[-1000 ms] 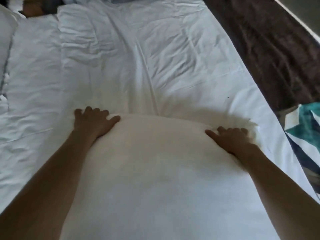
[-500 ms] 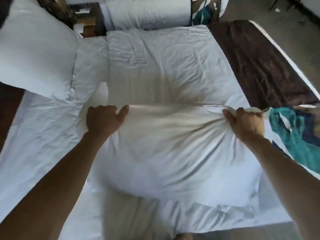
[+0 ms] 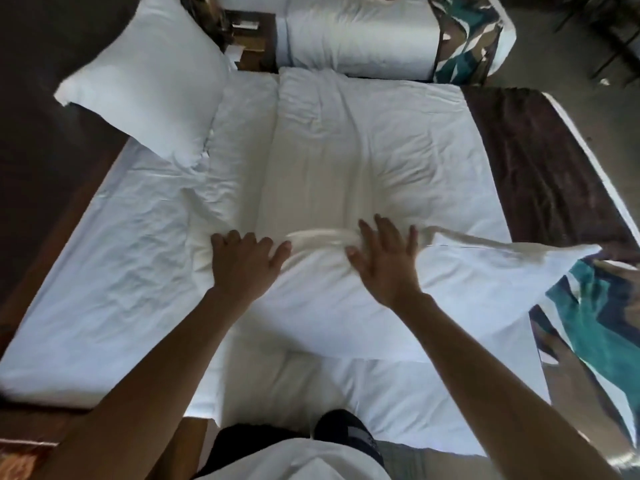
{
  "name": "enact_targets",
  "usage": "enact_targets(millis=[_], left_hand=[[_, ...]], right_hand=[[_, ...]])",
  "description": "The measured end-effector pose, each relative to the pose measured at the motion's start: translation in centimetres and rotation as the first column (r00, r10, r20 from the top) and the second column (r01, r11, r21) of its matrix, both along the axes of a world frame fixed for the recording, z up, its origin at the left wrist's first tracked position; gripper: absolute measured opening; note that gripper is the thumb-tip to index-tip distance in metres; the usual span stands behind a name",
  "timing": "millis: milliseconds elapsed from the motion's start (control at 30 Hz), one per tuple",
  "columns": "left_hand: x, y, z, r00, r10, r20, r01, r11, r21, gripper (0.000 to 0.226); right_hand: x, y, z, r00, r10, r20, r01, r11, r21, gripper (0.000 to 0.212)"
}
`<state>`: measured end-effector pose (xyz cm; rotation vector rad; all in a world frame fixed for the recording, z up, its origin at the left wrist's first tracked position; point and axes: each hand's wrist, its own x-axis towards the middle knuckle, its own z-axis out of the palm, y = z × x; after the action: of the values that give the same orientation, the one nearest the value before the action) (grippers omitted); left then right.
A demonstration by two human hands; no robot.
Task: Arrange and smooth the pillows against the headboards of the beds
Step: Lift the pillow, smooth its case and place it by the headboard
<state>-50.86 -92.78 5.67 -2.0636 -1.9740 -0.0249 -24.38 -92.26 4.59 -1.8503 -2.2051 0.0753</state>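
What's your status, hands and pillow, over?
Left hand grips pillow at far edge. Right hand flat on it, fingers spread. Second pillow apart, by headboard.

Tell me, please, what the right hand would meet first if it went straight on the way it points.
The right hand lies open on the pillow, fingers at its far edge. Straight on, it would probably meet the rumpled white duvet first, though depth is unclear.

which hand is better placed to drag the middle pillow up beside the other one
Left, likely: the left hand curls over the pillow at its edge, on the side nearer the other pillow, while the right hand lies open, fingers spread, gripping nothing.
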Motion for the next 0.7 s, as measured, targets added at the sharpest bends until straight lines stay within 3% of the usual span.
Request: enact_targets(millis=[100, 200, 267, 333, 400, 533, 600, 700], left_hand=[[-0.3, -0.1, -0.2, 0.997, -0.062, -0.04, 0.062, 0.998, 0.005, 0.059], [-2.0, 0.5, -0.3, 0.961, -0.274, -0.044, 0.277, 0.957, 0.089, 0.061], [-3.8, 1.6, 0.2, 0.914, -0.404, 0.051, 0.406, 0.913, -0.037, 0.064], [-5.3, 3.1, 1.9, 0.93, -0.223, 0.292, 0.331, 0.852, -0.406, 0.074], [-6.4, 4.4, 3.2, 0.939, -0.091, 0.331, 0.288, 0.734, -0.614, 0.078], [-8.4, 5.7, 5.9, 0.951, -0.079, 0.297, 0.275, 0.656, -0.703, 0.048], [-9.1, 5.8, 6.8, 0.951, -0.112, 0.289, 0.288, 0.661, -0.693, 0.046], [-9.2, 5.9, 6.7, 0.954, -0.185, 0.236, 0.295, 0.723, -0.625, 0.048]], right_hand=[[-6.8, 0.7, 0.0, 0.965, 0.246, 0.086, -0.236, 0.965, -0.117, 0.074], [-5.7, 1.6, -0.3, 0.967, 0.209, 0.145, -0.176, 0.961, -0.211, 0.081], [-1.2, 1.8, -0.3, 0.976, 0.132, 0.172, -0.095, 0.973, -0.21, 0.074], [4.4, 2.0, -0.4, 0.979, 0.081, 0.186, -0.042, 0.978, -0.205, 0.053], [9.7, 2.0, -0.4, 0.97, -0.002, 0.243, 0.082, 0.944, -0.32, 0.048], [16.3, 0.8, -1.1, 0.913, -0.13, 0.387, 0.279, 0.89, -0.361, 0.081], [17.2, 0.2, -1.5, 0.916, -0.173, 0.363, 0.288, 0.913, -0.289, 0.096], [16.9, 0.0, -1.9, 0.921, -0.174, 0.347, 0.242, 0.957, -0.163, 0.097]])
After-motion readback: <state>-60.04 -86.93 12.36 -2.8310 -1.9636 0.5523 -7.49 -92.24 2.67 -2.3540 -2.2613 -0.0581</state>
